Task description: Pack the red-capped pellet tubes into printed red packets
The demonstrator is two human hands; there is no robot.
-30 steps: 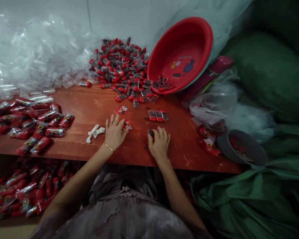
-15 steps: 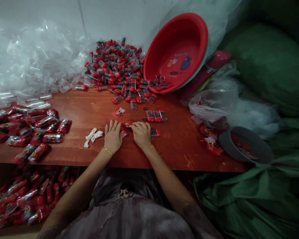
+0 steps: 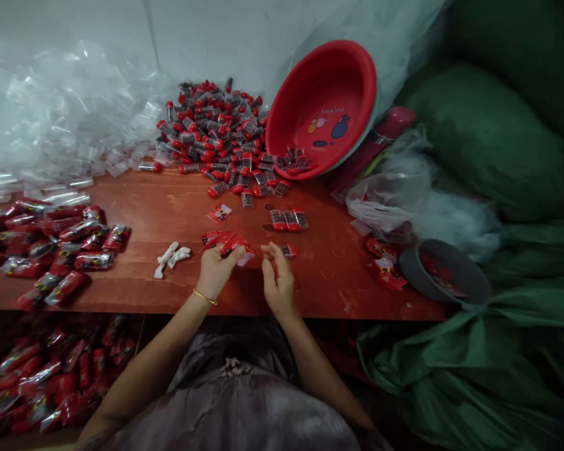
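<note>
My left hand (image 3: 216, 272), with a gold bangle at the wrist, pinches several red printed cards (image 3: 223, 240) that fan out just above the wooden table (image 3: 141, 285). To its right my right hand (image 3: 279, 285) is raised with fingers apart, apart from the cards, and nothing shows in it. Just beyond those fingers lies a small clear container with a red end (image 3: 289, 250), partly hidden. A row of three similar containers (image 3: 289, 220) lies farther back. A single red card (image 3: 219, 213) rests flat left of that row.
Many red-capped containers (image 3: 216, 134) are heaped at the back beside a tilted red basin (image 3: 301, 94). Clear plastic sleeves (image 3: 66, 119) and red wrapped packs (image 3: 66, 238) cover the left. White scraps (image 3: 172, 258) lie nearby. A grey bowl (image 3: 420, 275) stands right, near green sacks (image 3: 451, 363).
My left hand has gathered the red cards into a fanned pinch and lifted them. My right hand has come off the cards, turned and opened. The view has shifted slightly.
</note>
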